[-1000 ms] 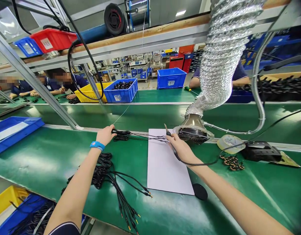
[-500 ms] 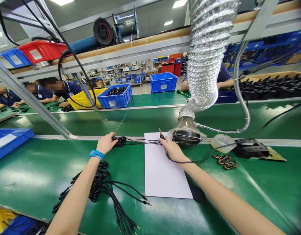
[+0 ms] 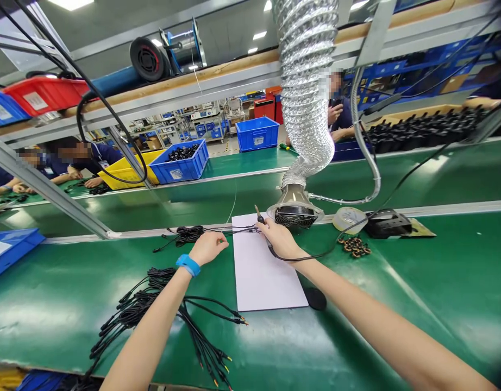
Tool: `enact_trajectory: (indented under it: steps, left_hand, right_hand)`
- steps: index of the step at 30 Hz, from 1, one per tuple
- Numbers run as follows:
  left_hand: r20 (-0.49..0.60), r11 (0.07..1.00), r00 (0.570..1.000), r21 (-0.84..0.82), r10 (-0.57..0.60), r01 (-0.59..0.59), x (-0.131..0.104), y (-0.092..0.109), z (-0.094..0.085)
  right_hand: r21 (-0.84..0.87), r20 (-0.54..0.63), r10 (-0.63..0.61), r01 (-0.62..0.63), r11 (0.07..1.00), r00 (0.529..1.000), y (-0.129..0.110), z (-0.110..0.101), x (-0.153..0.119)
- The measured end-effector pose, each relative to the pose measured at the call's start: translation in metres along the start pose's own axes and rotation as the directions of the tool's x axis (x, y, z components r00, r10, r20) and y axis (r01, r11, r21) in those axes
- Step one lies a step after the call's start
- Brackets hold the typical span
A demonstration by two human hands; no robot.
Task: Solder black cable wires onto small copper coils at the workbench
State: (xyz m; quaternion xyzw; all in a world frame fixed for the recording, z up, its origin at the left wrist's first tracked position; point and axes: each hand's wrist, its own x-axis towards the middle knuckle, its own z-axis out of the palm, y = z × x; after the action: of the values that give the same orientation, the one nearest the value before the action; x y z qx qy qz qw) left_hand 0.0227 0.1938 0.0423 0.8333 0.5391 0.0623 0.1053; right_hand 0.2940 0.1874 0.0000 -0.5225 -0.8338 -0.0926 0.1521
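Note:
My right hand (image 3: 281,239) grips a soldering iron (image 3: 260,218), its tip pointing up and away above a white board (image 3: 267,277). Its black cord trails along my right forearm. Left of the board, my left hand (image 3: 210,247) has its fingers curled closed. A thin solder wire (image 3: 235,201) runs down to those fingertips; its end is hidden. Just behind this hand lies a coiled black cable (image 3: 189,234), its thin leads reaching over the board's far edge towards the iron. More black cables (image 3: 140,304) with bared coloured ends lie beside and under my left forearm.
A fume duct (image 3: 310,98) hangs down to a fan hood (image 3: 295,209) behind the board. To the right are a tape roll (image 3: 350,220), small copper-coloured parts (image 3: 354,247) and a black holder (image 3: 389,224). Blue bins (image 3: 179,163) and co-workers are beyond the bench.
My left hand has come off the coiled cable and moved right and nearer, towards the board. The solder wire's lower end shifted with it. My right hand keeps the iron at the board's far edge.

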Motion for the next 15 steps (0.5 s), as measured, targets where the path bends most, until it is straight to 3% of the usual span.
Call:
enact_trajectory:
  steps: [7, 11, 15]
  left_hand:
    - [-0.08, 0.97, 0.997, 0.245, 0.011, 0.009, 0.053, 0.03, 0.038]
    - [-0.053, 0.945, 0.997, 0.326, 0.056, -0.036, 0.068, 0.036, 0.054]
    - [-0.038, 0.926, 0.995, 0.372, 0.088, -0.067, 0.071, 0.033, 0.061]
  right_hand:
    - [-0.032, -0.07, -0.057, 0.055, 0.998, 0.996, -0.013, -0.041, -0.032]
    - [-0.062, -0.159, -0.108, 0.1, 0.993, 0.981, -0.015, -0.071, -0.074]
    - [-0.068, -0.223, -0.082, 0.069, 0.995, 0.971, 0.001, -0.094, -0.124]
